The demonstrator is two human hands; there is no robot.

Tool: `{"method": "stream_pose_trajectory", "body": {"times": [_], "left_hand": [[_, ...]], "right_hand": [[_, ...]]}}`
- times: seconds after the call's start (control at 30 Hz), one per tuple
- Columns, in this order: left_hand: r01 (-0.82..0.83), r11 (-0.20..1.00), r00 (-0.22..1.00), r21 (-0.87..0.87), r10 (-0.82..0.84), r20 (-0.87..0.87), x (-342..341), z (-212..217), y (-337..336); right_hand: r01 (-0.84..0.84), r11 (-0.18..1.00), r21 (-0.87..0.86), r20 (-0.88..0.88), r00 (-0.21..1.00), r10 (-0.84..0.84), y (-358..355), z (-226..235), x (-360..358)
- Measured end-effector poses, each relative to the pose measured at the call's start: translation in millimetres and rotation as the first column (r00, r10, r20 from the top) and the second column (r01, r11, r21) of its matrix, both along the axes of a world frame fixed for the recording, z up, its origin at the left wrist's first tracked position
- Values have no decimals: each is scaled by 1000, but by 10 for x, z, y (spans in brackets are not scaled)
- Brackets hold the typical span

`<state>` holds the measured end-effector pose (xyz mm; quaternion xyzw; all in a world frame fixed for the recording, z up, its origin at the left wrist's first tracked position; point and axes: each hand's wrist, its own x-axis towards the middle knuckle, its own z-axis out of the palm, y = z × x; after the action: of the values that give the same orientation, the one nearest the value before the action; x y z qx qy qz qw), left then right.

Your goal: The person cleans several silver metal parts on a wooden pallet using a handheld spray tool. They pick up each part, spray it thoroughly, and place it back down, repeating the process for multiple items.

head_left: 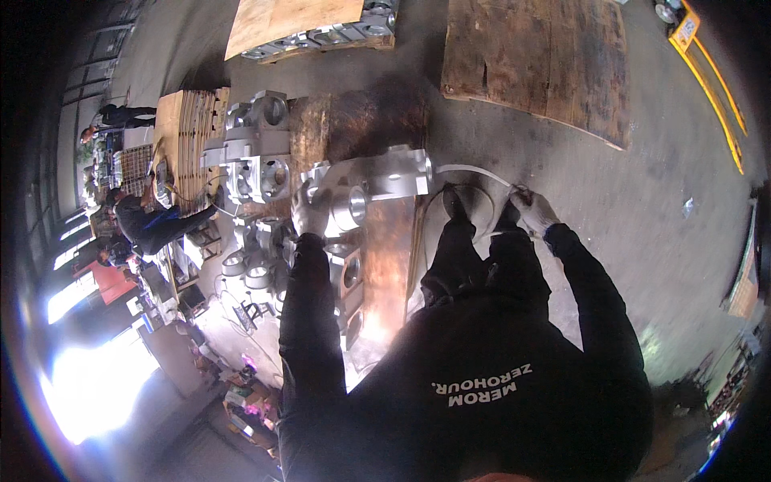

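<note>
My left hand point(309, 212), in a pale glove, grips the near left end of a silver metal casting point(381, 175) with round bored openings. Glare washes out part of its fingers. My right hand point(533, 210), also gloved, is closed around a pale thin hose point(474, 169), to the right of the casting. One stretch of this hose arcs from my right hand to the casting's right end, and another loops down by my feet. Whether a nozzle sits at the hose's end I cannot tell. The casting lies on a worn wooden board point(390, 257).
More silver castings point(259, 149) stand to the left, with others below them. A plywood-topped stack point(293, 20) of castings is at the far side, beside a large wooden sheet point(536, 64). A yellow metal frame point(711, 88) stands far right. Another person point(148, 225) bends at the left.
</note>
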<state>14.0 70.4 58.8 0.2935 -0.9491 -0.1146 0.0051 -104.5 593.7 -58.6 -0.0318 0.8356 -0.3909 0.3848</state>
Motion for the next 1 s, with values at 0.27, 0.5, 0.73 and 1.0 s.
{"method": "stream_pose_trajectory", "body": {"times": [0.27, 0.5, 0.73, 1.0], "left_hand": [[-341, 808, 925, 481, 198, 324, -17, -718, -509], [7, 934, 890, 357, -169, 423, -496, -508, -313], [158, 903, 842, 400, -334, 423, -617, -603, -464], [437, 774, 709, 459, -610, 353, -1102, -709, -600]], "right_hand": [[161, 972, -171, -253, 946, -201, -408, -148, 130], [247, 960, -130, -25, 967, -252, -284, -233, 570], [630, 772, -86, 454, 714, -532, -29, 552, 758], [-84, 891, -446, -31, 996, 79, -1014, 827, 349]]}}
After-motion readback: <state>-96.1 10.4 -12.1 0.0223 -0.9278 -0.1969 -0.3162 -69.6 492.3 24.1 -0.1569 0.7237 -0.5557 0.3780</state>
